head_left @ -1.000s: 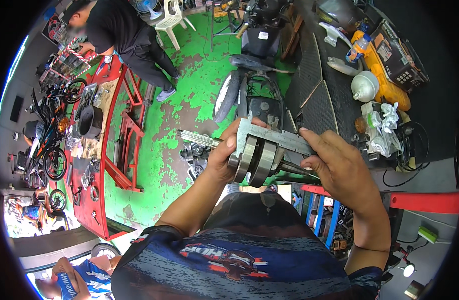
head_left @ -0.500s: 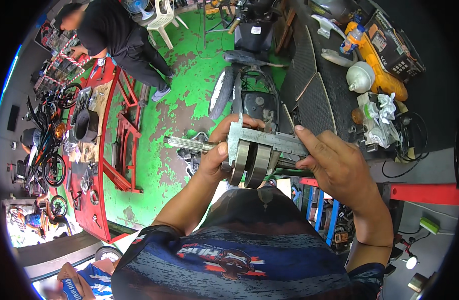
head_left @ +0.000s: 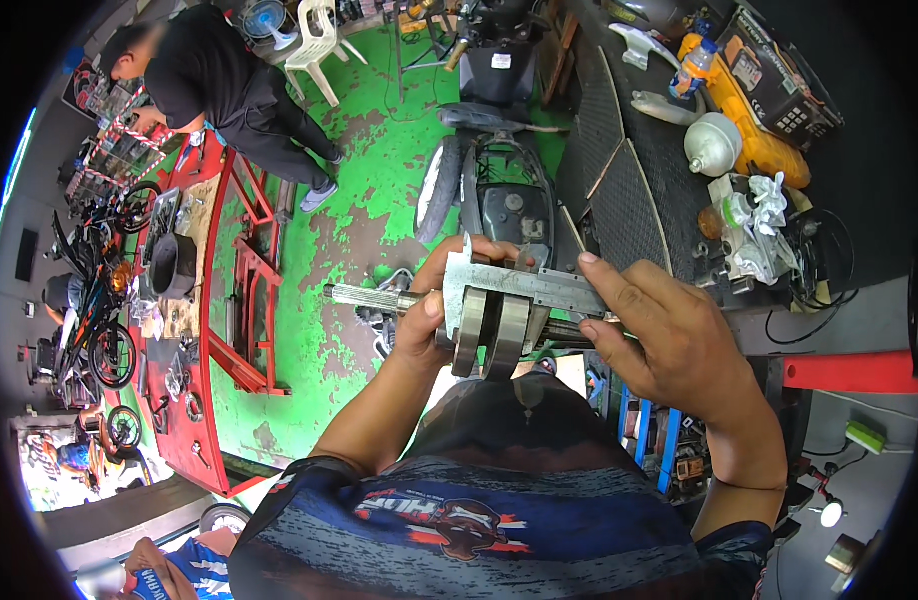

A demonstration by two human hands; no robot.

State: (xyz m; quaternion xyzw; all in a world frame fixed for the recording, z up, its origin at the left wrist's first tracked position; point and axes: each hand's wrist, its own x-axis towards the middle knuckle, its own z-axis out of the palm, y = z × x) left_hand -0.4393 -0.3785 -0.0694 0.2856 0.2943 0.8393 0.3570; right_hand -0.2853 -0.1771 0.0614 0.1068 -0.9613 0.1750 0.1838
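Note:
My left hand (head_left: 427, 308) is closed round the left side of a metal crankshaft (head_left: 507, 338), whose splined shaft end (head_left: 364, 295) sticks out past my thumb. The crankshaft has two thick round webs with a narrow gap between them. A steel vernier caliper (head_left: 549, 288) lies across the top of the webs, its fixed jaw at their left face by my left thumb. My right hand (head_left: 674, 340) grips the caliper's beam at the right, index finger stretched along it and thumb below. The sliding jaw's contact with the right web is partly hidden.
A dark workbench (head_left: 624, 200) at the right bears a yellow case (head_left: 749, 120), a round grey canister (head_left: 712, 145) and an engine part (head_left: 749, 235). A partly stripped motorcycle (head_left: 509, 190) stands ahead. To the left, a person in black (head_left: 229, 80) leans by a red workbench (head_left: 194, 420).
The view has shifted slightly, and both hands with the crankshaft and caliper sit a little farther left. My right thumb has dropped slightly away from the beam. The hold otherwise looks the same.

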